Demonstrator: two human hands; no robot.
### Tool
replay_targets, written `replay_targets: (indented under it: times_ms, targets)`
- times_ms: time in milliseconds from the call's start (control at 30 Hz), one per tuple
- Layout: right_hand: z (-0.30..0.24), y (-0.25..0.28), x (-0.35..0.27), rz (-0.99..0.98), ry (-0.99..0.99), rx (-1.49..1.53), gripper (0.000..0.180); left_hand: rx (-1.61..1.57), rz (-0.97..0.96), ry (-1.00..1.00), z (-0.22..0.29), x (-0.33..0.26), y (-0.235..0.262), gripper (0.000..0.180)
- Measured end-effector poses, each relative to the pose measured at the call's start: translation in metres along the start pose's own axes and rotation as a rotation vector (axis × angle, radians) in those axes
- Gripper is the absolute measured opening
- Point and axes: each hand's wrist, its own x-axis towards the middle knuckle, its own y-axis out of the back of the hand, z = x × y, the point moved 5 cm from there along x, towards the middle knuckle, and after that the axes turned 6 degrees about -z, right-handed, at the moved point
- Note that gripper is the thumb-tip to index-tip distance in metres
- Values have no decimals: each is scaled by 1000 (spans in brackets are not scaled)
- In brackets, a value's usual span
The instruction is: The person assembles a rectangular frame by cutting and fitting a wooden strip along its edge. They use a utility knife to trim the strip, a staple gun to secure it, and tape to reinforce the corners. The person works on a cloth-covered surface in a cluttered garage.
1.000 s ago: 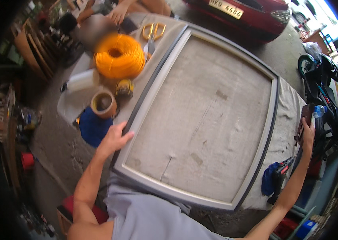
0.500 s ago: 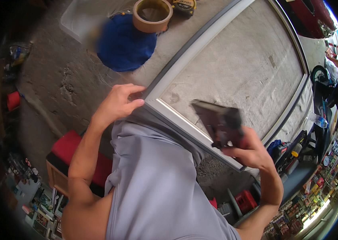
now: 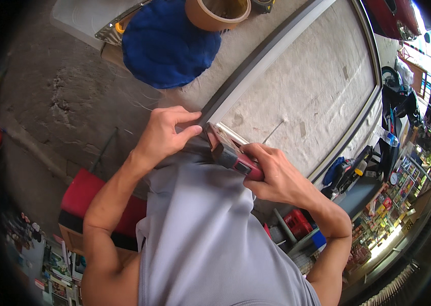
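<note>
A grey rectangular frame (image 3: 264, 64) lies on a pale, cloth-covered surface (image 3: 312, 81) and its near corner points toward my body. Beside that corner, my left hand (image 3: 167, 132) has its thumb and index finger spread, fingertips at the frame's outer edge. Wrapped in my right hand (image 3: 276, 171) is a red and black hand tool (image 3: 243, 164) with a metal nose. The nose rests at the same corner, along the frame's near side. What kind of tool it is, I cannot make out.
A round blue cushion (image 3: 167, 46), a brown tape roll (image 3: 218, 21) and a tape measure (image 3: 263, 6) lie beyond my left hand. To the left stands a red-topped seat (image 3: 85, 191). A red vehicle (image 3: 391, 18) is at the far right.
My right hand has brought the tool left, from above the frame's opening to the near corner. My left hand keeps its place beside the corner. The view has shifted slightly.
</note>
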Motion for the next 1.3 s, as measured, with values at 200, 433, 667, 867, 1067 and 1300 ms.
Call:
replay_targets:
  times_ms: [200, 433, 667, 867, 1067, 1300]
  targets:
    - [-5, -4, 4, 27, 52, -21, 37, 18, -30, -20, 2, 3, 2, 28]
    - [-2, -6, 4, 53, -43, -124, 30, 57, -47, -107, -1, 6, -1, 24]
    - [-6, -2, 0, 31, -58, -174, 30, 138, -60, -38, 9, 7, -1, 25]
    - [13, 38, -51, 199, -46, 52, 38, 244, -14, -25, 20, 6, -7, 40]
    - [98, 55, -64, 683, -136, -287, 56, 408, 65, -93, 37, 30, -21, 59]
    - [175, 40, -48, 1006, -89, -658, 73, 388, -59, 247, 27, 16, -26, 54]
